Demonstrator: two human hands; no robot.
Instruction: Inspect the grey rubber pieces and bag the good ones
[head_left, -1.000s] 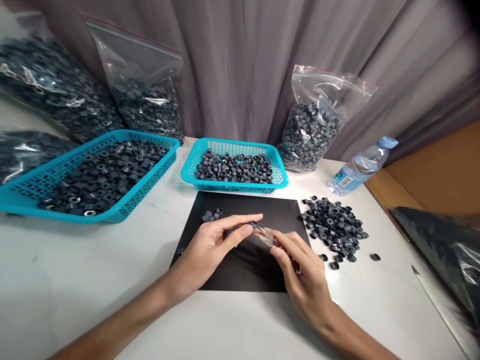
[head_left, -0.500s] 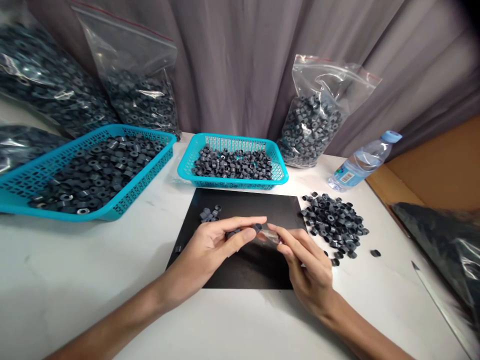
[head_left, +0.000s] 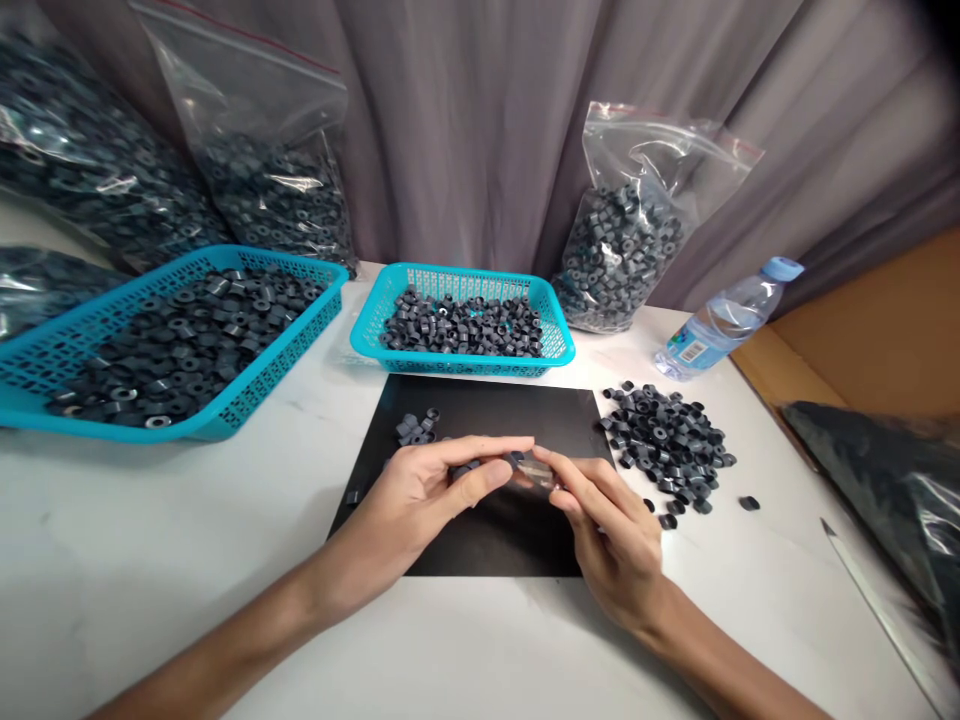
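Note:
Above the black mat [head_left: 510, 540], my left hand [head_left: 427, 485] is closed, with a small dark grey plastic ring [head_left: 516, 458] at its thumb and fingertips. More dark pieces [head_left: 465, 468] show in the gap between that thumb and index finger. My right hand [head_left: 611, 520] pinches a small clear, shiny piece [head_left: 536, 473], whose exact kind I cannot make out. That piece meets the ring at my left fingertips, and the two hands' index fingertips nearly touch. Behind my left hand, a few loose grey rings [head_left: 416, 428] lie on the mat.
Two blue baskets [head_left: 461, 368] [head_left: 217, 425] hold many grey rings. A heap of rings [head_left: 664, 440] lies right of the mat. Zip bags of rings [head_left: 622, 250] [head_left: 277, 190] stand behind. A water bottle [head_left: 724, 320] and a pointed metal strip [head_left: 870, 600] are at the right.
My right hand has moved slightly left, bringing its index fingertip closer to my left one. The ring between the hands is now more covered. The whole view has shifted a little.

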